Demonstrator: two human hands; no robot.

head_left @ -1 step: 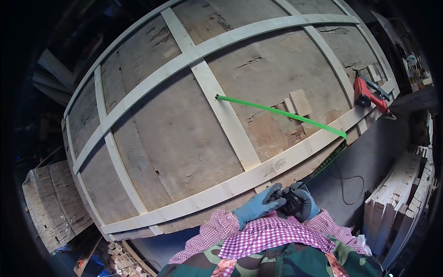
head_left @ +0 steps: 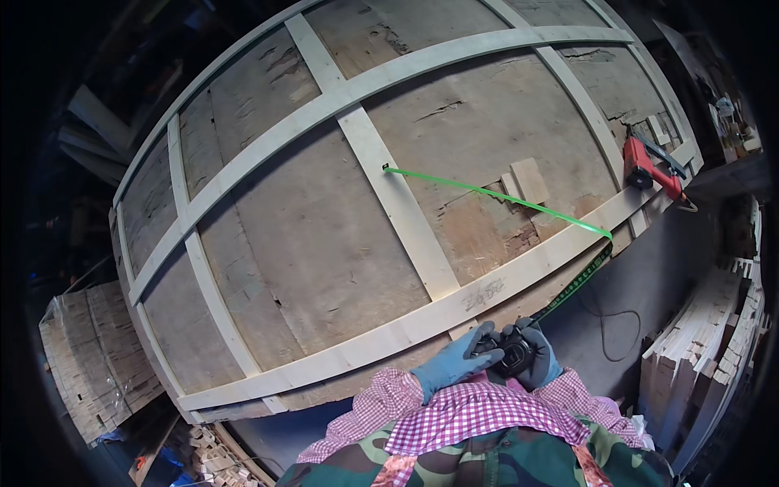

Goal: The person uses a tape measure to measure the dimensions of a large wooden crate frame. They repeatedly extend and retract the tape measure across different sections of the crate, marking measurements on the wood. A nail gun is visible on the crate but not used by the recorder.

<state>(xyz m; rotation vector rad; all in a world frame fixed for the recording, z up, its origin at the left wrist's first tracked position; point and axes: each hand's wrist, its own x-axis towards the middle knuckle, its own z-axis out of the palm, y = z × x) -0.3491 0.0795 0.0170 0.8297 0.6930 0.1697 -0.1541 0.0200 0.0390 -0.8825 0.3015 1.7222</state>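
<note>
A black tape measure (head_left: 517, 357) sits between my gloved hands, close to my body. My left hand (head_left: 456, 364) has its fingers curled against the case's left side, and my right hand (head_left: 545, 365) wraps the other side. From the case the tape blade (head_left: 519, 200) runs up to the right, bends sharply over the panel's near edge and crosses back, bright green, toward the upper left. Its metal end hook lies on a pale wooden slat (head_left: 395, 213). The slat belongs to a grid fixed on a large, worn plywood panel (head_left: 308, 252).
A red nail gun (head_left: 639, 166) lies on the panel's right corner. Small wood offcuts (head_left: 529, 180) rest mid-panel. Stacked boards (head_left: 690, 349) stand at the right, more bundled wood (head_left: 101, 357) at the left. A thin hose (head_left: 604, 353) loops on the floor.
The tape's hook end has shifted slightly to the right on the slat, and its green stretch looks narrower. My hands stay almost where they were.
</note>
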